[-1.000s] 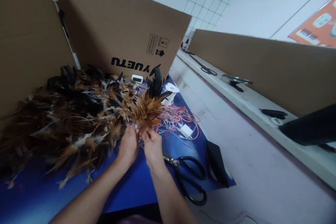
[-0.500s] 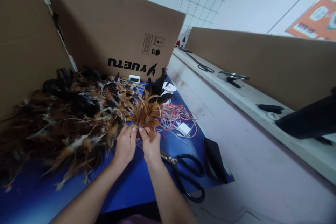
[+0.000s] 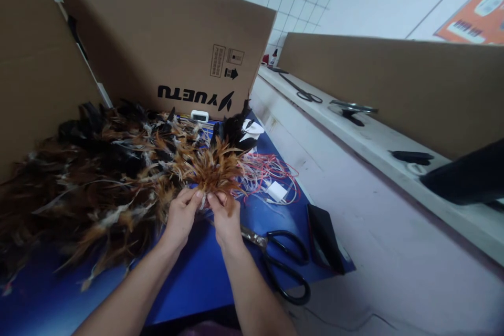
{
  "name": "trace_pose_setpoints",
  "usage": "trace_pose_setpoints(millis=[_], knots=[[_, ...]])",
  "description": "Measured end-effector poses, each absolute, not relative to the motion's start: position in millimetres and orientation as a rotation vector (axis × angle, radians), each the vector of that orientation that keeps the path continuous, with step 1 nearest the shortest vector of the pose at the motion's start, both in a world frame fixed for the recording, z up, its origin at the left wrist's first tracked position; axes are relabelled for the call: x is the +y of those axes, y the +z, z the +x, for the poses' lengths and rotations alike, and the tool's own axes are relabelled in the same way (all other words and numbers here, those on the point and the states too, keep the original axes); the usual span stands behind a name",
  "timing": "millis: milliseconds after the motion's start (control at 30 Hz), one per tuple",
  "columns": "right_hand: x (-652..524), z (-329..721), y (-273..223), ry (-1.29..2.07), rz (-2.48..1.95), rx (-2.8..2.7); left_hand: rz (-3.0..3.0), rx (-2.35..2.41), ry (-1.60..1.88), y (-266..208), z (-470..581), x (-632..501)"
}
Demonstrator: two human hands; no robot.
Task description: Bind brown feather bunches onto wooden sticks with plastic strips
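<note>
Between my two hands a fanned bunch of brown and black feathers [image 3: 214,168] stands up, pinched at its pale base. The thumb and fingers of my left hand [image 3: 184,215] close on the base from the left. From the right, my right hand [image 3: 226,218] grips the same base, its thumb beside the left one. A large heap of loose brown and black feathers [image 3: 106,184] spreads over the blue table [image 3: 185,283] on the left. Black-handled scissors [image 3: 285,252] lie right of my right forearm, their blades partly hidden behind that hand.
Red and white strings or cables [image 3: 263,173] with a white adapter [image 3: 276,191] lie behind my right hand. A dark flat case [image 3: 325,236] rests at the table's right edge. Cardboard panels [image 3: 169,31] stand behind; a white ledge [image 3: 378,142] holds tools on the right.
My hands have moved slightly apart at the base of the feather bunch, and more of its pale stem end shows. The view has shifted a little.
</note>
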State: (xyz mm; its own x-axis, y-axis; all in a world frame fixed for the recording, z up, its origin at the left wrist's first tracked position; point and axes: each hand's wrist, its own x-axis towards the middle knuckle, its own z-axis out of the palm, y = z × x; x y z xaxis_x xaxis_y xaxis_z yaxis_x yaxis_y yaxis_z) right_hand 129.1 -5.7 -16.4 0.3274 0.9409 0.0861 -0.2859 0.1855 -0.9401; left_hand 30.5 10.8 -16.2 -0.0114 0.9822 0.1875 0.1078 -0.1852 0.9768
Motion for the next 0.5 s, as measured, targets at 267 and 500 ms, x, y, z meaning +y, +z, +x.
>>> trace_pose_setpoints(millis=[267,500], knots=[[-6.8,129.9,-13.7,1.007,-1.043,-0.833,1.274,1.158,1.261,-16.1,31.0,12.3],[-8.4,129.3,-9.8,1.017,-1.049,-0.836,1.316,1.099,1.182,-10.7,30.3,9.4]])
